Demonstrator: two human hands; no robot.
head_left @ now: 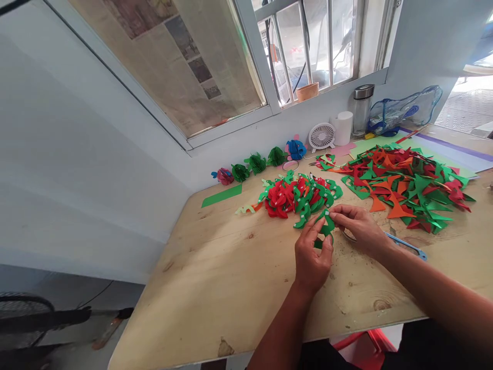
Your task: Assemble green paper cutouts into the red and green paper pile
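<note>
Between my two hands is a green paper cutout (328, 226) with a small white patch near its top. My left hand (314, 254) grips its left side between thumb and fingers. The fingertips of my right hand (356, 226) pinch its upper right edge by the white patch. Just beyond lies a pile of red and green curved paper cutouts (283, 198), several bearing small white patches. A light blue tool (408, 245), perhaps a cutter, lies partly hidden beneath my right wrist.
Red, orange and green paper scraps (408, 187) heap up at the right. Along the wall stand folded green paper balls (256, 163), a white fan (322, 136), a white cylinder (343, 128), a glass bottle (362, 110) and a clear pouch (404, 110). A green strip (221, 196) lies left.
</note>
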